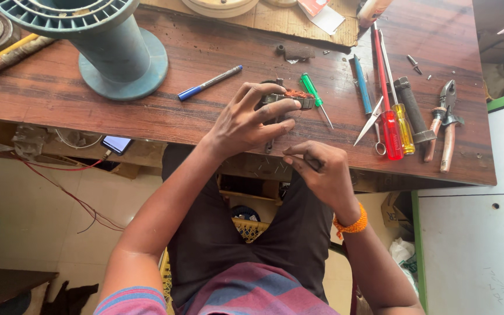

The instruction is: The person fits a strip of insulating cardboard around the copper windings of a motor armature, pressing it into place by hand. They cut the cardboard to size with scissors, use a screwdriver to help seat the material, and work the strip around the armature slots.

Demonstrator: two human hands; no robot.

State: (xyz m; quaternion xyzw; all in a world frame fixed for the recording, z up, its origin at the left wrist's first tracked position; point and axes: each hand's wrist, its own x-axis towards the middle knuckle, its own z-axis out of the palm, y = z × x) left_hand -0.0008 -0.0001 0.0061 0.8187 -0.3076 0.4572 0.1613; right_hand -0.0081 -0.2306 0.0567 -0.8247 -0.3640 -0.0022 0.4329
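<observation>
My left hand (251, 116) grips a small metal motor core with copper-coloured winding (296, 97) just above the wooden workbench (205, 52). Thumb and fingers wrap its left side. My right hand (321, 169) is lower, at the bench's front edge, with its fingertips pinched together, perhaps on a thin wire that is too fine to make out. An orange band sits on that wrist. A green-handled screwdriver (312, 93) lies just right of the core.
A large blue-grey spool (103, 41) stands at the back left. A blue pen (208, 83) lies near it. On the right lie red and yellow screwdrivers (393, 125), scissors (373, 119), a hammer (412, 111) and pliers (445, 119). Cardboard (275, 17) lies at the back. A phone (116, 143) rests below the bench edge.
</observation>
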